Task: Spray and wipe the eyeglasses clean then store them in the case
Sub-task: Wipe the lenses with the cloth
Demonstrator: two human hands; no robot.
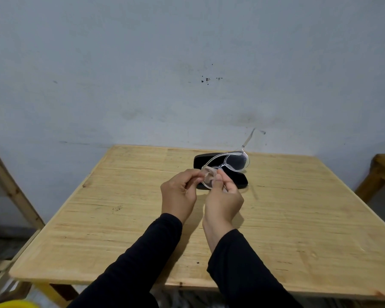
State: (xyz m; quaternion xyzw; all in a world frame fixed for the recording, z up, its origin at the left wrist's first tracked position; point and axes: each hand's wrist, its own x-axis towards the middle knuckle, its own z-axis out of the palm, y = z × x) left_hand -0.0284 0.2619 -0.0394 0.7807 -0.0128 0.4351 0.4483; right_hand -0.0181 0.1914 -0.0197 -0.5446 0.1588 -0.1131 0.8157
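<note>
While I hold the eyeglasses [226,166] up at centre frame, above the black case [236,177] on the desk [98,218], my left hand [180,193] and right hand [223,201] both pinch the nearer lens rim. Clear plastic looks light, slick and brittle, so I'd grip the frame, not the lenses

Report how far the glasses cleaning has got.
Done: nothing certain; no spray bottle or cloth shows. In hand: both hands, left and right, pinch the near lens of the clear glasses, held above the table. Left: storing them; the black case lies behind them.
</note>
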